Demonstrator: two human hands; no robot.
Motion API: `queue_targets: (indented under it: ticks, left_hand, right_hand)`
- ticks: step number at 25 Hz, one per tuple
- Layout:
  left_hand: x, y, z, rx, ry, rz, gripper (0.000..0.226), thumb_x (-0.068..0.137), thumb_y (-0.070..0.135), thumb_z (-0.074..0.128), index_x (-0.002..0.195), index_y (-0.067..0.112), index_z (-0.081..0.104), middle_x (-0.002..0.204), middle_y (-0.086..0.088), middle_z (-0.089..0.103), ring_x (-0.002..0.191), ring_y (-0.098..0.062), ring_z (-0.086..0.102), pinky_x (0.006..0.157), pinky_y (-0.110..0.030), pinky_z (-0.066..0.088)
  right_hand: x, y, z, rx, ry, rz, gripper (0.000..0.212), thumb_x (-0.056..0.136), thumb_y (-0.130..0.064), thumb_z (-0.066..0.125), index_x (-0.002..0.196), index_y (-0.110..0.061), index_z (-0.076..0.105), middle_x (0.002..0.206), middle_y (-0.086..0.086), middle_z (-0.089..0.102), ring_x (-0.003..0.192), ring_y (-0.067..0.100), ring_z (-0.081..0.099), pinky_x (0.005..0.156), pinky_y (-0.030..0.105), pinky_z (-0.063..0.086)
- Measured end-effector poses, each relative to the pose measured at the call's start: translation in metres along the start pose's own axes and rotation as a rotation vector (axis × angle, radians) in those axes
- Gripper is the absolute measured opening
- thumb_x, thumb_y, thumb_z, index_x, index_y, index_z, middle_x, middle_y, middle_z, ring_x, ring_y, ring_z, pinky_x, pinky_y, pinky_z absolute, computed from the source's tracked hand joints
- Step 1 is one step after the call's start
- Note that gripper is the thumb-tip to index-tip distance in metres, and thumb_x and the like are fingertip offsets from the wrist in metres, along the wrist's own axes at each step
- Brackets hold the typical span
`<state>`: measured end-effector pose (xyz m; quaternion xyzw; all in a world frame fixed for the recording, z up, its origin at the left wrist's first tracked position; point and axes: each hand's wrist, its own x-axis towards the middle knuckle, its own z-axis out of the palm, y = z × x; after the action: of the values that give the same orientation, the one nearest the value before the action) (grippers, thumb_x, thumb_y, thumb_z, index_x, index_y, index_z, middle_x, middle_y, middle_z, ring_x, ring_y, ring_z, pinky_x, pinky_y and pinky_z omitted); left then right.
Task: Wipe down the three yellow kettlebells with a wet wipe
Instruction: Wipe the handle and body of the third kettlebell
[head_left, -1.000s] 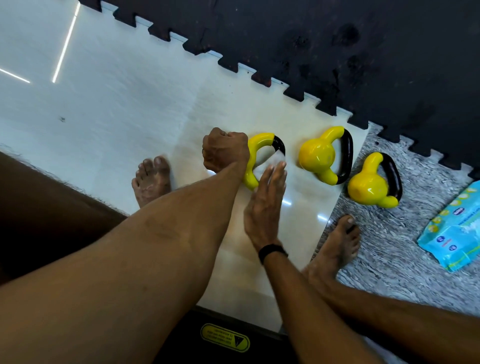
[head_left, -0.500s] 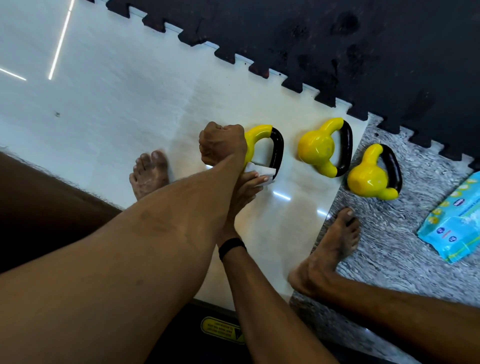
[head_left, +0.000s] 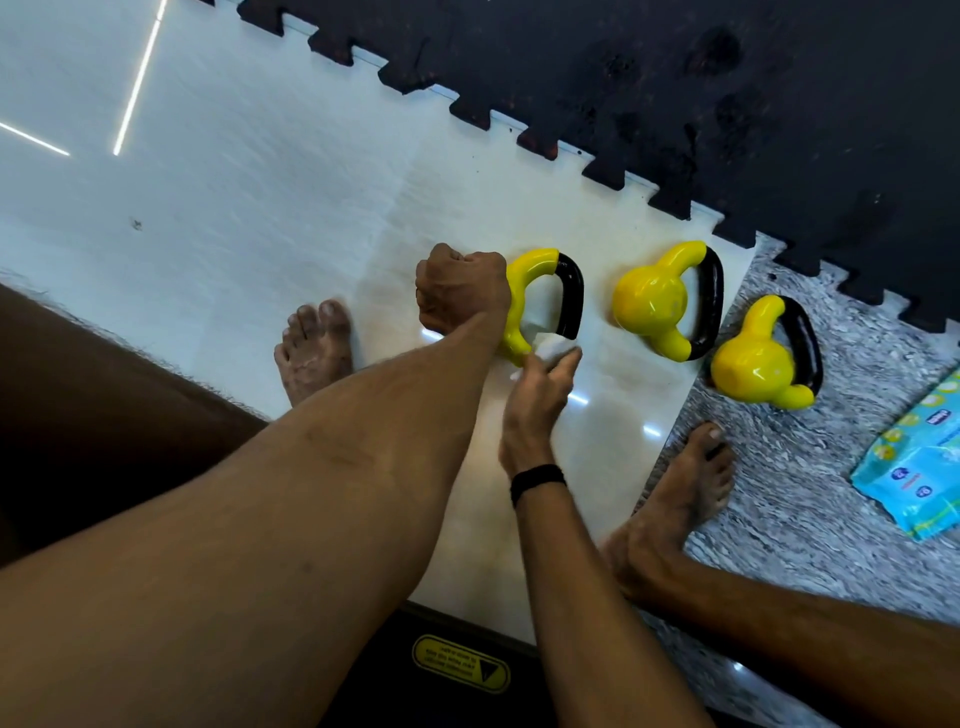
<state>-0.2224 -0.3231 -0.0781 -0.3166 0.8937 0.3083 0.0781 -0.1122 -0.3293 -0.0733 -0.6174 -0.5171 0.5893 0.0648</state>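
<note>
Looking down from the head camera, I see my left hand (head_left: 461, 288) curled tight around the body of the leftmost kettlebell (head_left: 540, 301) on the pale floor tile (head_left: 322, 208), while my right hand (head_left: 537, 400) pinches a white wet wipe (head_left: 551, 347) against its lower yellow handle end. I find the middle kettlebell (head_left: 660, 299) and right kettlebell (head_left: 758, 358) lying untouched beside it, with the wipes packet (head_left: 914, 467) on the grey mat (head_left: 810, 478).

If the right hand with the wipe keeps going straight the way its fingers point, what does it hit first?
The right hand, pinching the wet wipe, points up-frame at the leftmost kettlebell. It would likely meet the lower end of its black handle and yellow horn first, which the wipe already seems to touch; depth is unclear.
</note>
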Motion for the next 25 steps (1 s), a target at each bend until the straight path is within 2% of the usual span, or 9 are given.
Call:
queue_targets:
  ticks: [1, 3, 7, 11, 14, 17, 19, 22, 25]
  left_hand:
    - [0.000, 0.000, 0.001, 0.002, 0.007, 0.016, 0.007, 0.067, 0.019, 0.053, 0.065, 0.011, 0.054, 0.076, -0.007, 0.061, 0.073, -0.033, 0.058, 0.058, -0.025, 0.030]
    - [-0.001, 0.000, 0.002, 0.019, 0.016, 0.047, 0.007, 0.069, 0.017, 0.052, 0.065, 0.012, 0.053, 0.078, -0.007, 0.061, 0.074, -0.033, 0.058, 0.058, -0.026, 0.030]
    - [-0.001, 0.000, 0.002, 0.033, 0.017, 0.059, 0.007, 0.071, 0.016, 0.051, 0.066, 0.013, 0.050, 0.080, -0.007, 0.059, 0.076, -0.033, 0.057, 0.059, -0.027, 0.030]
    - [-0.001, -0.001, 0.001, 0.042, 0.024, 0.100, 0.010, 0.073, 0.017, 0.052, 0.065, 0.012, 0.048, 0.077, -0.007, 0.058, 0.071, -0.031, 0.056, 0.057, -0.027, 0.031]
    - [-0.002, 0.000, 0.000, 0.041, 0.035, 0.113, 0.011, 0.072, 0.016, 0.052, 0.063, 0.012, 0.046, 0.074, -0.008, 0.058, 0.068, -0.030, 0.056, 0.056, -0.026, 0.029]
    - [-0.002, 0.000, 0.001, 0.040, 0.031, 0.110, 0.010, 0.072, 0.016, 0.053, 0.063, 0.012, 0.048, 0.074, -0.007, 0.058, 0.069, -0.030, 0.055, 0.057, -0.025, 0.029]
    - [-0.001, -0.001, 0.001, 0.036, 0.013, 0.116, 0.010, 0.071, 0.017, 0.053, 0.063, 0.012, 0.050, 0.074, -0.006, 0.058, 0.068, -0.029, 0.055, 0.057, -0.026, 0.030]
    - [0.002, -0.001, -0.002, 0.044, -0.028, 0.124, 0.011, 0.071, 0.019, 0.052, 0.062, 0.013, 0.050, 0.072, -0.005, 0.059, 0.066, -0.027, 0.052, 0.058, -0.026, 0.031]
    - [0.009, -0.003, -0.006, 0.047, -0.074, 0.148, 0.013, 0.073, 0.018, 0.051, 0.062, 0.011, 0.053, 0.068, -0.004, 0.056, 0.065, -0.027, 0.049, 0.058, -0.027, 0.031]
  right_hand:
    - [0.009, -0.014, -0.004, -0.024, -0.006, -0.021, 0.046, 0.090, -0.020, 0.050, 0.132, -0.001, 0.046, 0.123, 0.012, 0.055, 0.109, 0.027, 0.053, 0.093, 0.032, 0.051]
    - [0.033, -0.041, -0.011, -0.118, -0.013, -0.061, 0.029, 0.099, -0.020, 0.044, 0.117, -0.001, 0.057, 0.115, 0.015, 0.060, 0.109, 0.031, 0.056, 0.093, 0.037, 0.050]
    - [0.065, -0.101, -0.001, -0.478, -0.257, -0.119, 0.051, 0.103, -0.045, 0.027, 0.078, -0.011, 0.055, 0.095, 0.010, 0.057, 0.089, 0.026, 0.053, 0.080, 0.032, 0.040]
    - [0.086, -0.124, 0.014, -0.896, -0.466, -0.231, 0.068, 0.098, -0.061, 0.019, 0.101, -0.006, 0.060, 0.113, 0.016, 0.059, 0.103, 0.032, 0.055, 0.082, 0.033, 0.037]
    - [0.093, -0.124, 0.023, -1.063, -0.594, -0.344, 0.059, 0.098, -0.061, 0.024, 0.087, -0.012, 0.055, 0.104, 0.015, 0.056, 0.097, 0.032, 0.054, 0.079, 0.034, 0.036]
    - [0.100, -0.117, 0.017, -1.003, -0.583, -0.390, 0.047, 0.101, -0.045, 0.033, 0.065, -0.018, 0.045, 0.091, 0.014, 0.054, 0.087, 0.029, 0.050, 0.075, 0.031, 0.034]
    - [0.103, -0.112, 0.008, -0.923, -0.520, -0.320, 0.043, 0.100, -0.035, 0.040, 0.066, -0.011, 0.051, 0.088, 0.015, 0.056, 0.087, 0.028, 0.051, 0.073, 0.031, 0.036]
    - [0.106, -0.110, -0.001, -0.849, -0.522, -0.181, 0.034, 0.096, -0.030, 0.049, 0.083, -0.002, 0.062, 0.089, 0.017, 0.063, 0.086, 0.029, 0.058, 0.078, 0.036, 0.048]
    - [0.101, -0.115, -0.007, -0.665, -0.593, -0.084, 0.035, 0.094, -0.027, 0.060, 0.066, -0.009, 0.051, 0.066, 0.009, 0.050, 0.065, 0.020, 0.050, 0.061, 0.030, 0.042]
